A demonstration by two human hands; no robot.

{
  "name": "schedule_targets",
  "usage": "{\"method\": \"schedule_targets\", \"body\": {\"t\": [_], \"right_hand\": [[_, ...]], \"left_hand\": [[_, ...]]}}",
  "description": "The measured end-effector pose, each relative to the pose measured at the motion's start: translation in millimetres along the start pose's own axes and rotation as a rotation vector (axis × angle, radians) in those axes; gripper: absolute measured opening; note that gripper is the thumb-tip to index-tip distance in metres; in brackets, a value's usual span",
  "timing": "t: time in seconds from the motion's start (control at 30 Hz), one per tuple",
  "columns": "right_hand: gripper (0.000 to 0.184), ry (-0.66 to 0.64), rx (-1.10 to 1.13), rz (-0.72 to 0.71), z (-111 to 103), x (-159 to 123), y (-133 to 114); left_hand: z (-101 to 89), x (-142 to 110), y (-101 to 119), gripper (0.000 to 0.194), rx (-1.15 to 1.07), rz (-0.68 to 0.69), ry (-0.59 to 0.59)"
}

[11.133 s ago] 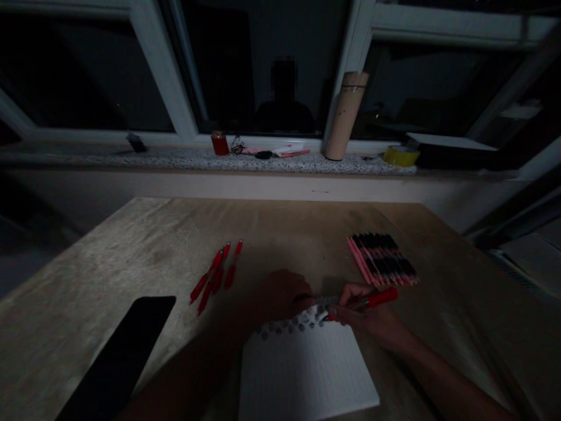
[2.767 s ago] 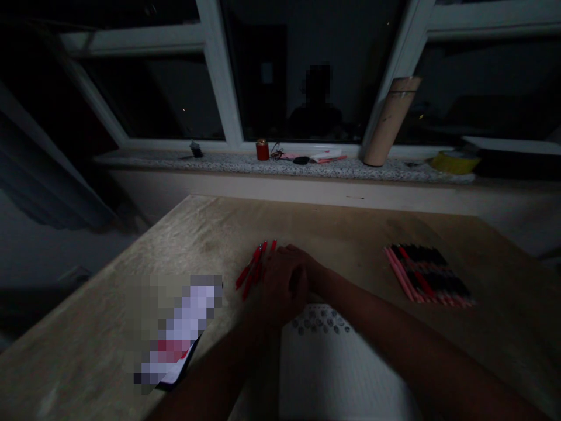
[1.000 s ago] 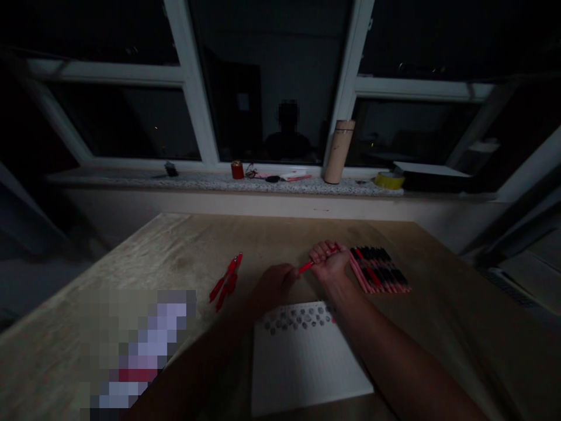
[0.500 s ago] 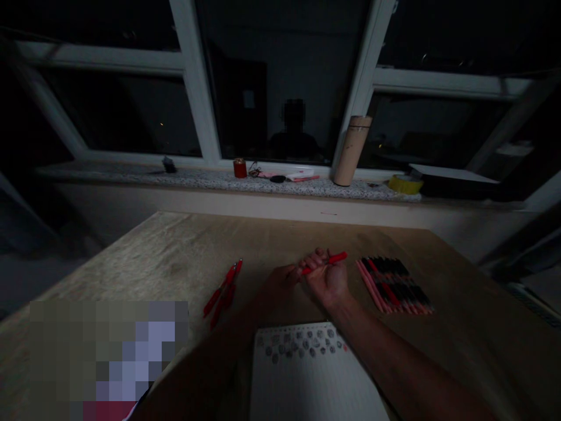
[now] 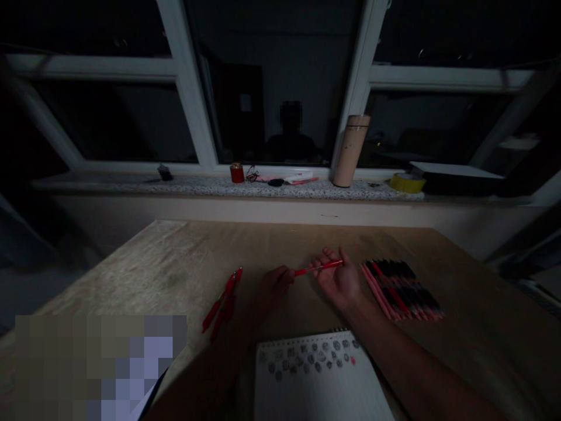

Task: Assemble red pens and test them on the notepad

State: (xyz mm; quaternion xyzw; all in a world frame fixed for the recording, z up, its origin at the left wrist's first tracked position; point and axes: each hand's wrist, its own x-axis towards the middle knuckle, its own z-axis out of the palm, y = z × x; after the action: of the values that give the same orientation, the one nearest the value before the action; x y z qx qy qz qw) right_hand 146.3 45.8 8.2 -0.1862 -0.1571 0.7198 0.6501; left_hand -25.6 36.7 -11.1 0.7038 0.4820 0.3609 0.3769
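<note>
Notepad (image 5: 315, 389) nearest, red pen (image 5: 331, 265) past it above the counter (image 5: 166, 269).
Our left hand (image 5: 276, 283) has fingers pinched on one end; our right hand (image 5: 340, 285), palm up, fingers loosely spread, meets the other. Loose red pens (image 5: 223, 303) left, lined-up pens (image 5: 403, 289) right; behind, sill (image 5: 197, 186), flask (image 5: 352, 151).

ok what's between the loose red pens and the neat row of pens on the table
In the head view, the left hand, the red pen it grips and the open right hand lie between them.
</note>
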Motion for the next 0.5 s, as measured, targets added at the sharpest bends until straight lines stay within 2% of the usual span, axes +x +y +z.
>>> {"method": "schedule_targets", "body": {"t": [0.07, 0.13, 0.23, 0.33, 0.43, 0.5], "right_hand": [[0.023, -0.022, -0.222, 0.035, -6, 3, -6], [0.022, -0.074, -0.567, 0.053, -17, 5, -14], [0.029, -0.152, -1.139, -0.092, -31, 2, -29], [0.029, -0.348, -1.594, -0.205, -36, -9, -36], [0.033, -0.569, -1.893, -0.257, -32, -19, -34], [0.032, -0.620, -2.027, -0.302, -28, -23, -29]], "left_hand": [[-3.3, 0, -2, 0.039, 0.006, -0.003, 0.019], [-5.8, 0, -5, 0.039, 0.043, 0.015, 0.028], [-6.6, 1, -7, 0.038, 0.158, 0.053, 0.026], [-4.2, 1, -7, 0.035, 0.297, 0.121, -0.027], [-2.1, -1, -4, 0.033, 0.373, 0.187, -0.075], [-2.3, -3, -2, 0.034, 0.384, 0.191, -0.085]]}}
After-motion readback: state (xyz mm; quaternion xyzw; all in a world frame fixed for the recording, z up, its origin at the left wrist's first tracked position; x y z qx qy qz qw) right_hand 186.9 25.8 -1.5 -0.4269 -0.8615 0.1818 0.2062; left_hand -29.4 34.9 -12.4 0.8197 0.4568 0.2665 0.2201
